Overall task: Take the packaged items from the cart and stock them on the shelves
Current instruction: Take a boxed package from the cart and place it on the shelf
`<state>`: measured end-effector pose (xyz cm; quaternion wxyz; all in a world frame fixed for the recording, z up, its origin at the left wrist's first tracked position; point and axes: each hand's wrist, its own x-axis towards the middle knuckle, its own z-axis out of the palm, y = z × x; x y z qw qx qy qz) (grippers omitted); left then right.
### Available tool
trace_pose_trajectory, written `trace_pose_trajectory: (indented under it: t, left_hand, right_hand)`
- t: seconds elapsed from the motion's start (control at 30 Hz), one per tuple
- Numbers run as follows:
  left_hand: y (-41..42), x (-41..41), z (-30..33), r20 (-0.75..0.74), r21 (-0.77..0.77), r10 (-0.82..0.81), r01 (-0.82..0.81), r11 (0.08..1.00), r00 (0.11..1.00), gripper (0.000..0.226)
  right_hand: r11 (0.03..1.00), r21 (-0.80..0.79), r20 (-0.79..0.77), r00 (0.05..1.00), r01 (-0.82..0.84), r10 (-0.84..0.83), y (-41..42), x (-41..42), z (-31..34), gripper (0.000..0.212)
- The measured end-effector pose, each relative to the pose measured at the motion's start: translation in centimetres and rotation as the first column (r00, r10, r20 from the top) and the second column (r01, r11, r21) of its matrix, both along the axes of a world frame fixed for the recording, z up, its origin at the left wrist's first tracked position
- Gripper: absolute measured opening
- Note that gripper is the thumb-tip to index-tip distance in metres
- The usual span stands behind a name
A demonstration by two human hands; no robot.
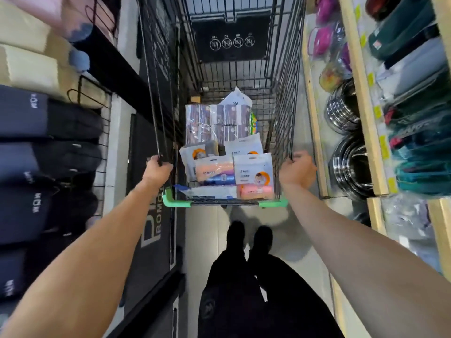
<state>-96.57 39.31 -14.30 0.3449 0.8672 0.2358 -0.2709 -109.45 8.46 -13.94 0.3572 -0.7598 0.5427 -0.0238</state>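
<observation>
Left hand (158,170) grips near-left top rim of wire cart (283,98); right hand (298,170) curls round near-right rim. Packaged items (253,175) heaped at cart's near end, on its floor. Dark cushions (44,164) close on left, steel bowls (349,164) on wooden shelves (366,123) close on right: aisle narrow, cart almost fills it. Floor mat (151,230) reads "ROMO…"; rest blurred.

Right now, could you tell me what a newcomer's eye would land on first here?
First the wire cart in mid-aisle, with the left hand and right hand gripping its top edge at either side. Then the packaged items piled in its basket, and the stacked shiny metal bowls on the right shelf.
</observation>
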Motion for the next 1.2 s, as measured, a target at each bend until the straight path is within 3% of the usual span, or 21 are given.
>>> trace_pose_trajectory:
  t: [0.2, 0.3, 0.4, 0.73, 1.0, 1.2]
  left_hand:
    - [0.8, -1.5, -2.1, 0.113, -0.007, 0.031, -0.030, 1.000, 0.993, 0.014]
    - [0.7, -3.6, -1.5, 0.094, -0.025, 0.028, -0.026, 0.999, 0.995, 0.027]
    - [1.3, -6.6, -1.4, 0.091, -0.045, 0.009, -0.005, 0.999, 0.996, 0.017]
    - [3.4, -18.6, -1.5, 0.078, -0.108, 0.084, -0.076, 0.991, 0.993, 0.017]
    - [7.3, -28.5, -1.8, 0.088, -0.054, 0.109, -0.104, 0.993, 0.990, 0.024]
    - [11.3, -34.8, -2.1, 0.137, 0.115, -0.005, -0.011, 0.993, 0.991, 0.014]
  right_hand:
    - [0.991, -0.042, -0.087, 0.988, -0.131, 0.127, -0.8, -0.9, 0.0, 0.016]
    - [0.986, -0.080, -0.116, 0.984, -0.145, 0.135, -0.7, -2.7, -0.2, 0.016]
    - [0.984, -0.097, -0.152, 0.980, -0.147, 0.131, -0.6, -5.4, -0.3, 0.026]
    - [0.966, -0.153, -0.143, 0.972, -0.210, 0.189, 1.7, -17.3, -0.3, 0.021]
    - [0.952, -0.176, -0.118, 0.966, -0.250, 0.231, 5.4, -28.3, -0.9, 0.015]
    - [0.939, -0.235, -0.099, 0.967, -0.251, 0.233, 8.3, -35.8, -1.3, 0.011]
